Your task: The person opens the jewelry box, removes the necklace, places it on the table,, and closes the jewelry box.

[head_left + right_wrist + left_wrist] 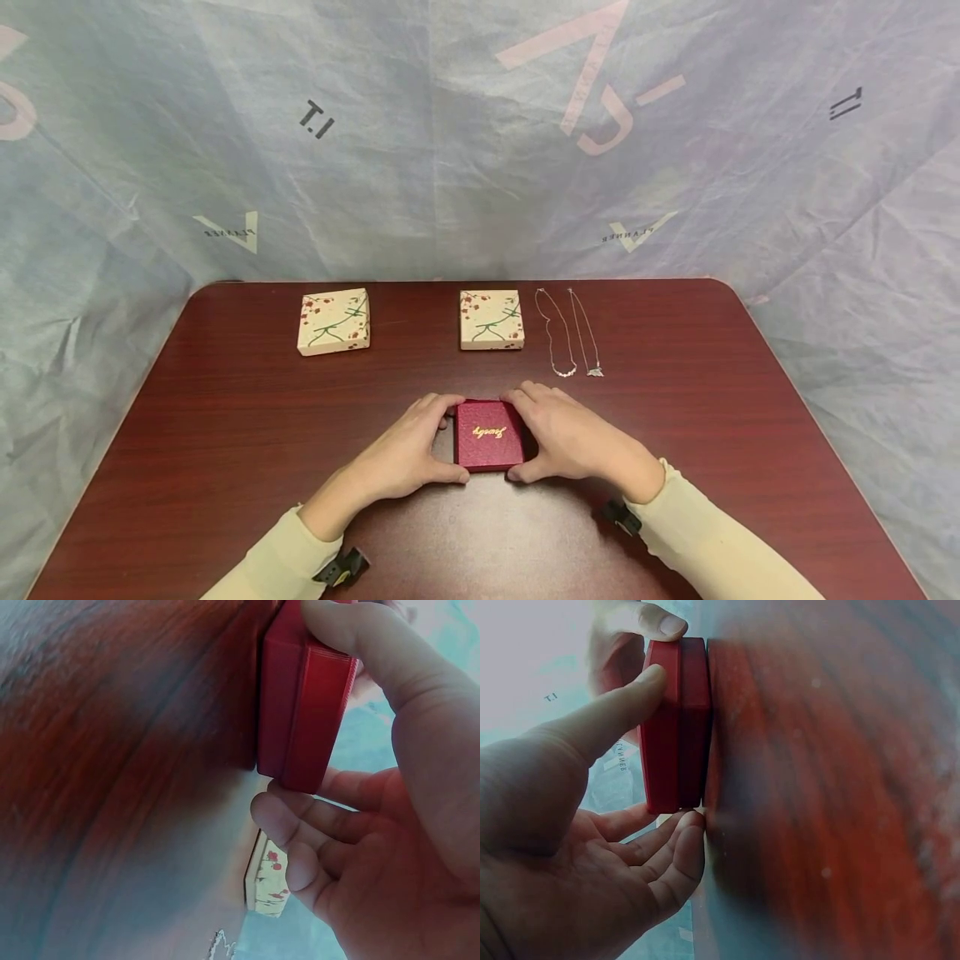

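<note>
A small red jewelry box with gold lettering sits on the table in front of me, its lid on its base. My left hand grips it at the left side, thumb on the near edge and fingers at the far edge. At the right side my right hand holds it the same way. Both wrist views show the seam between lid and base; what lies inside is hidden. Beyond the right hand, two thin silver necklaces lie stretched out: one with a curved row of small pieces, one with a winged-looking pendant.
Two cream boxes with a red-blossom print stand near the back of the dark red wooden table, one box at left and the other box near the middle. A grey printed cloth hangs behind the table and along its sides.
</note>
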### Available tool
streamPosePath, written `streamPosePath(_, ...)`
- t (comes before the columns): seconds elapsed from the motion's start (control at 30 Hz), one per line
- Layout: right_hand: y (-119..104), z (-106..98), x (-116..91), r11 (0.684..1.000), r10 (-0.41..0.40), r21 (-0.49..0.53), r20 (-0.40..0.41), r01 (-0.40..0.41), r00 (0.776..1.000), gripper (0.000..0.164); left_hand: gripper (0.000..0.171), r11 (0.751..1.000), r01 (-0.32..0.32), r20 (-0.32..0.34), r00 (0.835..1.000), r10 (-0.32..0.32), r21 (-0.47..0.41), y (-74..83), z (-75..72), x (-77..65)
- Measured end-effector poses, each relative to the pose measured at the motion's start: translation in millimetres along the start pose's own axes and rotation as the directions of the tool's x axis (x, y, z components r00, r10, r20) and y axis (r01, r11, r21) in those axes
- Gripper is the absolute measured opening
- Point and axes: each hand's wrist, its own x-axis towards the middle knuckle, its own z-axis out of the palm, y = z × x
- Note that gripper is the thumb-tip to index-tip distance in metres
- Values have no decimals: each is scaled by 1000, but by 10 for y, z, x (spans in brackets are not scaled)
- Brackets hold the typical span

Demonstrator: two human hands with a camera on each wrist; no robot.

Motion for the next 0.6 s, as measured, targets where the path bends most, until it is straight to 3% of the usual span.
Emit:
streamPosePath(0.2, -2, -10, -3, 1000, 0, 10, 0, 0, 1000, 103, 93, 1000, 29, 9, 1000, -29, 0, 18, -8, 1)
streamPosePath(0.6, 11, 7, 5, 999, 19, 43, 5, -19, 1000, 103, 95, 999, 14, 1, 1000, -14, 34, 23, 6, 14)
